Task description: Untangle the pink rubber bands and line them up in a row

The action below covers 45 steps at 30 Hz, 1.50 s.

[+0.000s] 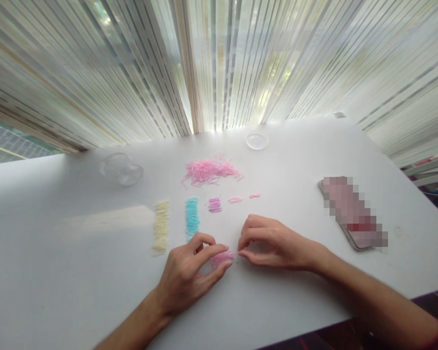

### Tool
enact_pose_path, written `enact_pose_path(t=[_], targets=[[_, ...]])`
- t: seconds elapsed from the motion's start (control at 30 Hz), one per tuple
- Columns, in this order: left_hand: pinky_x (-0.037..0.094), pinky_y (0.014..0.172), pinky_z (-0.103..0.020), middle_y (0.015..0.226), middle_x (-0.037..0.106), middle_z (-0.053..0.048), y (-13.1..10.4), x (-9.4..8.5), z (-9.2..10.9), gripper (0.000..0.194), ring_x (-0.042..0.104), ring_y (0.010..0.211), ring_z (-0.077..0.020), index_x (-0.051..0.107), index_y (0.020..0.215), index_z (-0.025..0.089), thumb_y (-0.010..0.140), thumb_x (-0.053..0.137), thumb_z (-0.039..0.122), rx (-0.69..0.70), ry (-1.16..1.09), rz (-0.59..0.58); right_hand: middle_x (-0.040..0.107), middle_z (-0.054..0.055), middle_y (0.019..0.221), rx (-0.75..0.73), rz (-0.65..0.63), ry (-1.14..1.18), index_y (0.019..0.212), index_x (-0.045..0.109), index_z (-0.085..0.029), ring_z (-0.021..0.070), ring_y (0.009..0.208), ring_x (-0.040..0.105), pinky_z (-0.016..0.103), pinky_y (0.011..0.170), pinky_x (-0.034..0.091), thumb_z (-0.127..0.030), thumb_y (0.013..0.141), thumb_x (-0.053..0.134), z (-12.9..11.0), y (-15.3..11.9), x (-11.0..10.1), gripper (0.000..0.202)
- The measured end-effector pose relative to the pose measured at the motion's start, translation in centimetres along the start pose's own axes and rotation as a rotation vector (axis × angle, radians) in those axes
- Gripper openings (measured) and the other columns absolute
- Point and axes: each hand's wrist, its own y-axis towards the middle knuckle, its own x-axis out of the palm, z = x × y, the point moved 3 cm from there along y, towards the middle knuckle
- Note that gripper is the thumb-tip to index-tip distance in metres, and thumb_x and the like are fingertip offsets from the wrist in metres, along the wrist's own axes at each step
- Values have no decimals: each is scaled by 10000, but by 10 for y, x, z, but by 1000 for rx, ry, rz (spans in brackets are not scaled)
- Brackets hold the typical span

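Observation:
My left hand (195, 267) curls around a small bunch of pink and purple bands (222, 258), its thumb and fingers pressed on the bunch near the table's front. Right beside it, my right hand (266, 243) is pinched at the bunch's right end; what its fingertips hold is too small to make out. Behind the hands lie a column of yellow bands (161, 227), a column of blue bands (191, 216), a short stack of purple bands (215, 205), a few light pink bands (235, 200) and a coral band (254, 196).
A loose pink heap (209, 170) lies farther back on the white table (95, 272). A clear container (122, 169) stands back left, a clear round lid (257, 141) back centre. The phone (352, 211) lies right. Striped curtains (219, 63) hang behind.

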Motion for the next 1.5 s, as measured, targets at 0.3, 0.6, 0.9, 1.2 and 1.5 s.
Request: enact_pose_path(t=[0.3,0.6,0.9,1.2,1.5], targets=[[468,541,-196,845,603,-10,-1,0,1,194,553,607,-77,706,1037,200,857,706,127,8,-100,50,639,62,861,-48,62,-17,923,683,-151,160,816,593,271,728,502,-203,853,711,-4,1,3,91],[508,596,-193,822,625,-10,1,0,0,173,616,684,-96,709,1018,189,863,695,113,3,-98,82,639,44,844,-60,72,-15,908,681,-174,149,807,592,261,728,504,-175,879,670,-4,1,1,31],[511,589,-192,801,633,-11,3,-3,3,156,619,674,-94,720,1009,175,872,682,111,7,-90,92,642,43,861,-29,56,-9,920,673,-186,155,825,600,271,750,513,-175,872,665,-4,0,1,50],[520,606,-186,795,632,-8,4,-4,3,162,618,683,-91,725,1005,169,864,687,97,6,-108,100,649,41,854,-28,37,1,909,681,-178,149,822,601,260,749,507,-162,868,672,-3,1,3,45],[534,600,-183,788,638,-10,4,-3,3,148,621,677,-91,735,983,177,869,674,104,-28,-93,106,665,45,866,22,60,-25,908,679,-187,155,833,611,279,756,518,-170,893,645,-4,0,-10,41]])
